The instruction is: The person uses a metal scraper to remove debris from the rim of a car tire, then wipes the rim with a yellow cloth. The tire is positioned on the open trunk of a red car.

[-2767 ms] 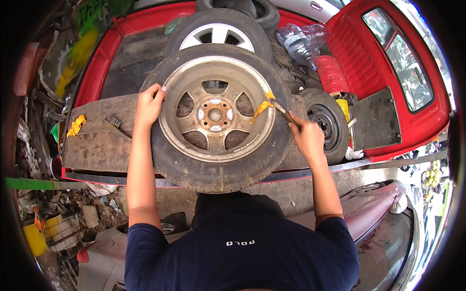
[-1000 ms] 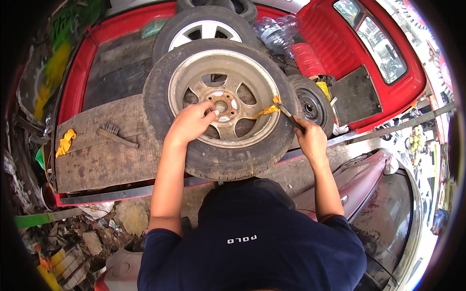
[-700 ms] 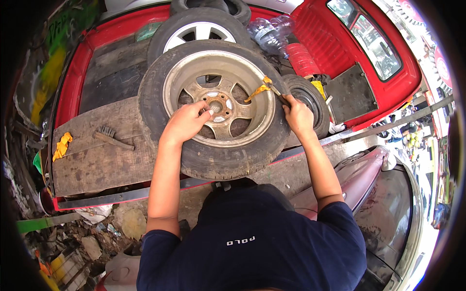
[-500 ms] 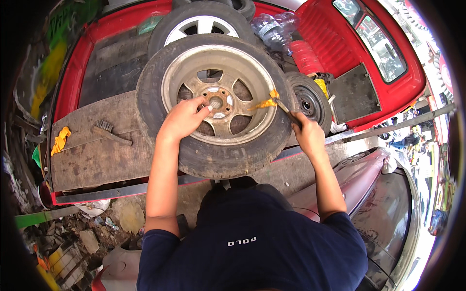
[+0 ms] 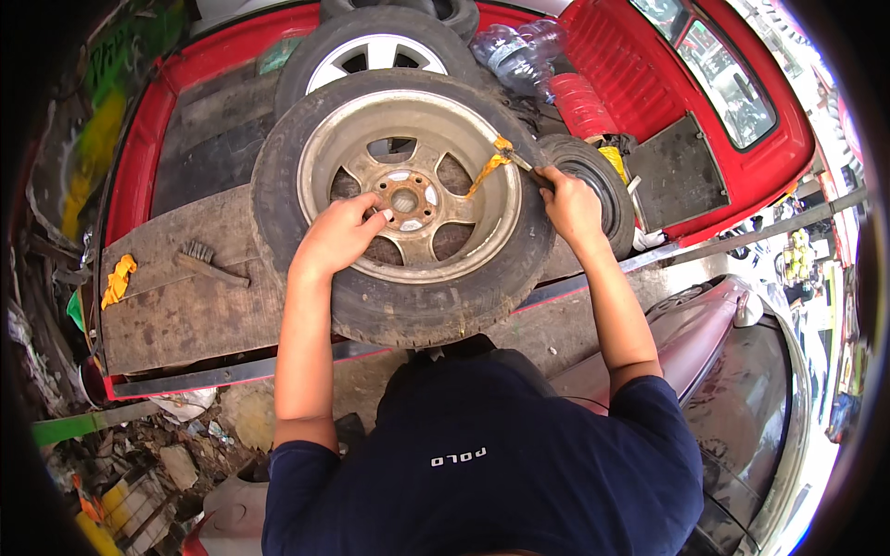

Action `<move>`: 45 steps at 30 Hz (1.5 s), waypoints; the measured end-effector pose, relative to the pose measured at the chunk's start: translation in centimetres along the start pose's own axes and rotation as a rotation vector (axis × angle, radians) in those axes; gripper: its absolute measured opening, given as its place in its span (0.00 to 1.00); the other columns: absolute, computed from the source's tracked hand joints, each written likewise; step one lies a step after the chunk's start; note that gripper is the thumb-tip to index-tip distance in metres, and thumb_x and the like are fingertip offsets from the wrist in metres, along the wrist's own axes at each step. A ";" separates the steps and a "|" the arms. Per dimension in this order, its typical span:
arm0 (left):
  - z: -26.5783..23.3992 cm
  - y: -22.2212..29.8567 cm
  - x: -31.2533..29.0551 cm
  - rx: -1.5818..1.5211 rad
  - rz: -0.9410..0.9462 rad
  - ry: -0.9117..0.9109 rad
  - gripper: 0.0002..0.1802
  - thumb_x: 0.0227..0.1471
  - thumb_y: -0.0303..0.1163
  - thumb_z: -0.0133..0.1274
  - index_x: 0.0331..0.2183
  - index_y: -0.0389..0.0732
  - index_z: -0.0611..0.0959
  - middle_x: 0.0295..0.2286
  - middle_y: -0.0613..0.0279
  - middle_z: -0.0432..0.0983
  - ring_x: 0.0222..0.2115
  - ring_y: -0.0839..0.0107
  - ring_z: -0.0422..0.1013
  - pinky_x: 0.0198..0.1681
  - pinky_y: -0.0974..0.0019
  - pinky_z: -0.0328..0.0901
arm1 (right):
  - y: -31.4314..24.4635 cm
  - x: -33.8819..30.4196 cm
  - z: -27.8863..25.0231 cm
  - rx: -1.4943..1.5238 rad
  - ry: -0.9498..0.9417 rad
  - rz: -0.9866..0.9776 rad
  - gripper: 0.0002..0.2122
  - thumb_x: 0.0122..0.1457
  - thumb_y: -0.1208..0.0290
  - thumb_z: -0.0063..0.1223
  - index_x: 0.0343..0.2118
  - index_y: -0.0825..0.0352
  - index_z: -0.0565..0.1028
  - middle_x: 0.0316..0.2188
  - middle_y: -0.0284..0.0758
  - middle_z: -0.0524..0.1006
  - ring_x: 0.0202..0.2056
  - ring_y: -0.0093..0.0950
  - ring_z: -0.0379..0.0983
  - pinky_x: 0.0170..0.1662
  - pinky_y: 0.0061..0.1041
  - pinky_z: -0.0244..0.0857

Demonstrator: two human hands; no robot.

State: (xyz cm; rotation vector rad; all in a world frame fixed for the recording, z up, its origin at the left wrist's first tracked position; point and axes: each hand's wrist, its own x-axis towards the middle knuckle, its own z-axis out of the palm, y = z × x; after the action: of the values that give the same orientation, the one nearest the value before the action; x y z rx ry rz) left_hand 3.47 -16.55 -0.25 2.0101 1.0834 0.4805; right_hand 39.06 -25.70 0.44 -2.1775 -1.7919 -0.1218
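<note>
A car wheel with a black tyre (image 5: 399, 313) and a dirty silver alloy rim (image 5: 417, 241) leans tilted before me on the truck bed's edge. My left hand (image 5: 332, 239) is closed on a spoke beside the rusty hub, its thumb and forefinger near a bolt hole. In my right hand (image 5: 571, 211) is a thin dark-handled tool (image 5: 523, 165), the fingers wrapped round its handle. A soiled orange rag (image 5: 489, 172) hangs from the tool's end and lies against the rim's right inner wall. The tool's exact kind is hidden by rag and hand.
A wire brush (image 5: 211, 262) and another orange rag (image 5: 118, 281) lie on the wooden board at left. Behind stand a second alloy wheel (image 5: 371, 57), a black steel wheel (image 5: 593, 176) and clear plastic bottles (image 5: 519, 57). A parked car (image 5: 714, 371) is at right.
The tool and rag have moved up and left along the rim with my right hand. The wheel appears slightly further left, my left hand still on its spoke.
</note>
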 end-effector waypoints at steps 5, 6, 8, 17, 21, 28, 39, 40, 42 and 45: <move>-0.1 -0.2 0.0 0.025 0.030 0.003 0.16 0.61 0.38 0.54 0.41 0.33 0.82 0.32 0.42 0.81 0.35 0.52 0.78 0.42 0.56 0.69 | -0.3 -3.6 -2.5 0.038 -0.130 0.080 0.17 0.56 0.71 0.61 0.50 0.55 0.79 0.39 0.43 0.82 0.42 0.45 0.80 0.44 0.42 0.73; 0.0 -0.2 0.0 0.033 0.031 0.000 0.16 0.62 0.37 0.54 0.41 0.32 0.82 0.32 0.44 0.82 0.35 0.57 0.78 0.42 0.58 0.68 | -0.3 -4.8 -2.8 0.084 -0.151 0.098 0.17 0.56 0.71 0.62 0.51 0.56 0.79 0.41 0.43 0.82 0.44 0.45 0.79 0.45 0.42 0.72; 0.0 -0.2 0.1 0.046 0.024 0.002 0.16 0.62 0.37 0.54 0.40 0.32 0.82 0.32 0.44 0.81 0.34 0.57 0.78 0.41 0.58 0.68 | -0.7 -7.3 -3.1 0.151 -0.138 0.100 0.17 0.57 0.70 0.61 0.50 0.55 0.79 0.38 0.45 0.82 0.42 0.46 0.79 0.44 0.43 0.73; 0.1 0.1 0.1 0.065 -0.019 0.008 0.16 0.61 0.38 0.54 0.41 0.33 0.82 0.29 0.44 0.81 0.30 0.57 0.77 0.38 0.57 0.68 | -0.2 -4.0 -1.6 0.124 -0.066 0.108 0.14 0.60 0.67 0.59 0.50 0.56 0.79 0.36 0.46 0.82 0.40 0.47 0.80 0.43 0.44 0.74; 0.2 -0.2 0.2 0.073 -0.011 0.038 0.17 0.61 0.39 0.55 0.40 0.33 0.82 0.29 0.44 0.81 0.31 0.57 0.77 0.38 0.57 0.68 | -0.2 -4.2 -2.1 0.139 -0.127 0.144 0.15 0.60 0.66 0.60 0.51 0.56 0.79 0.37 0.47 0.82 0.41 0.47 0.79 0.45 0.44 0.73; 0.3 -0.1 0.5 0.084 -0.018 0.031 0.17 0.60 0.38 0.53 0.41 0.32 0.82 0.34 0.38 0.81 0.39 0.45 0.78 0.44 0.53 0.69 | -0.4 -9.4 -3.5 0.236 -0.127 0.111 0.14 0.59 0.66 0.60 0.49 0.56 0.80 0.35 0.47 0.82 0.40 0.48 0.80 0.44 0.45 0.73; 0.4 0.2 0.1 0.043 -0.023 0.088 0.17 0.60 0.38 0.54 0.40 0.32 0.83 0.32 0.39 0.81 0.36 0.48 0.79 0.43 0.54 0.69 | 0.6 -2.2 -0.3 0.160 -0.039 0.118 0.14 0.61 0.65 0.58 0.50 0.57 0.79 0.35 0.49 0.82 0.41 0.50 0.79 0.44 0.47 0.73; 0.5 0.2 0.1 0.049 -0.040 0.085 0.17 0.60 0.38 0.54 0.40 0.32 0.83 0.32 0.39 0.82 0.36 0.49 0.79 0.43 0.54 0.69 | 0.5 -2.4 -0.5 0.151 -0.062 0.119 0.14 0.61 0.64 0.58 0.50 0.57 0.79 0.35 0.49 0.82 0.41 0.49 0.80 0.44 0.47 0.73; 0.4 0.0 0.2 0.046 -0.029 0.091 0.17 0.60 0.38 0.54 0.40 0.32 0.84 0.33 0.40 0.82 0.36 0.50 0.79 0.43 0.54 0.69 | 0.2 -3.4 -1.3 0.131 -0.106 0.128 0.14 0.61 0.64 0.57 0.50 0.57 0.79 0.35 0.48 0.82 0.41 0.49 0.80 0.44 0.47 0.73; 0.3 -0.2 0.3 0.029 0.018 0.096 0.17 0.59 0.38 0.55 0.41 0.32 0.84 0.33 0.40 0.82 0.36 0.50 0.79 0.43 0.54 0.69 | -0.4 -6.6 -3.2 0.119 -0.164 0.151 0.14 0.61 0.64 0.57 0.49 0.57 0.79 0.34 0.48 0.83 0.41 0.49 0.80 0.44 0.47 0.73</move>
State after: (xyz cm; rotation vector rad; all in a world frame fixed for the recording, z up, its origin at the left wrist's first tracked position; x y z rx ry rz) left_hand 3.70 -16.38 -0.61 2.0411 1.1369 0.5788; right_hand 37.66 -32.81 1.84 -2.2833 -1.6617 0.1986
